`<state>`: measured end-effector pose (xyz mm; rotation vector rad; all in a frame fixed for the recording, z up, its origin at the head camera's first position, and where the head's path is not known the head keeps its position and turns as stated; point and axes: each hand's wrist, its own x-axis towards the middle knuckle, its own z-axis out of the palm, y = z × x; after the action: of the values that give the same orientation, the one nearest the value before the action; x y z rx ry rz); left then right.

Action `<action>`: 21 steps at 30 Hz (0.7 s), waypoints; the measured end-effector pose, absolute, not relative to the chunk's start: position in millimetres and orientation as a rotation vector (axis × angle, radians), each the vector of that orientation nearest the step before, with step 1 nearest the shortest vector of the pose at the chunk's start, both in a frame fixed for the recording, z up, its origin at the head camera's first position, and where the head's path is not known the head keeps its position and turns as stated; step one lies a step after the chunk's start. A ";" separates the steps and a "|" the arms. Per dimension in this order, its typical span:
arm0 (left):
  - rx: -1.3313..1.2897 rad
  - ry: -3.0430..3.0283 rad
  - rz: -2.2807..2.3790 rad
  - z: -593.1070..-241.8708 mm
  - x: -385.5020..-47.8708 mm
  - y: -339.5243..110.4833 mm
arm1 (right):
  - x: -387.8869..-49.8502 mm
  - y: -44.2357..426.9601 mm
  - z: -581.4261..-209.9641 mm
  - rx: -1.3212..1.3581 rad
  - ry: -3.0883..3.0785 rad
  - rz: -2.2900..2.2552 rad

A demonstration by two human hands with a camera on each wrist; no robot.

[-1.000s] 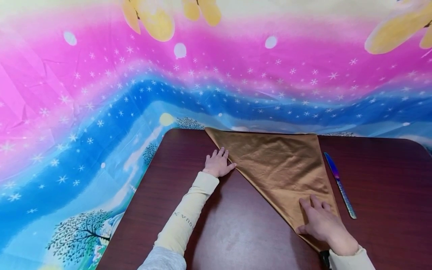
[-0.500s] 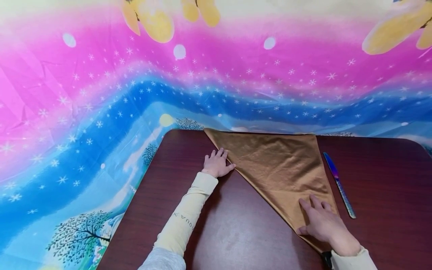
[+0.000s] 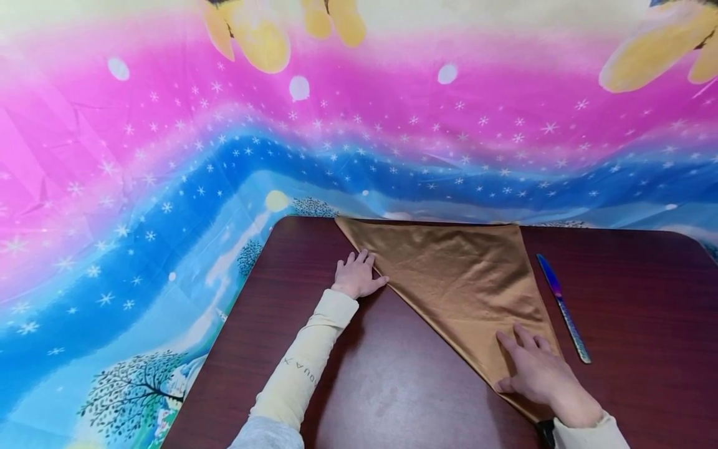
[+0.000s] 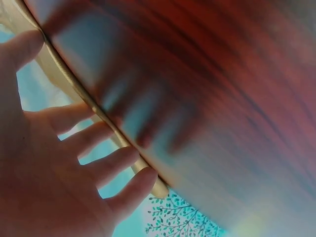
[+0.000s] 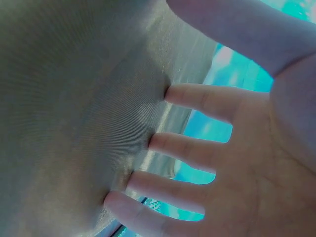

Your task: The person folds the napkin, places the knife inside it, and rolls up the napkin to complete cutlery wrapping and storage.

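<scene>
Touching gold-brown cloth (image 3: 449,274), fingers spread: L hand (image 3: 356,275) at diag. edge, R hand (image 3: 540,373) nr lower corner; knife (image 3: 563,305) R of cloth.

Knife (image 3: 561,305) flanks cloth (image 3: 457,274); front-centre seems passable.

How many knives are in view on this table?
1: the knife lies on the dark red table, just right of the gold cloth; anything under the cloth is hidden.
</scene>
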<state>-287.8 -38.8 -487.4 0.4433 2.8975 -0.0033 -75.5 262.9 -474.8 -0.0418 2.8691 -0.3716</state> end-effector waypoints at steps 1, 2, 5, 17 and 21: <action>0.446 2.902 -0.006 -487.4 -287.2 -39.6 | -75.0 263.0 -475.1 -0.046 2.874 -0.373; 0.448 2.908 -0.011 -487.4 -286.6 -40.5 | -74.6 263.2 -475.4 -0.050 2.880 -0.375; 0.452 2.916 -0.023 -486.9 -285.1 -42.7 | -74.3 263.3 -475.7 -0.057 2.885 -0.378; 0.437 2.915 0.038 -483.1 -271.5 -53.8 | -76.2 263.5 -475.2 -0.067 2.839 -0.416; 0.438 2.916 0.044 -481.9 -266.8 -59.8 | -74.4 263.4 -476.9 -0.089 2.849 -0.446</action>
<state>-266.8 -59.8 -481.9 0.4377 2.9155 0.0440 -74.4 263.4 -476.9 -0.0888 2.8485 -0.4459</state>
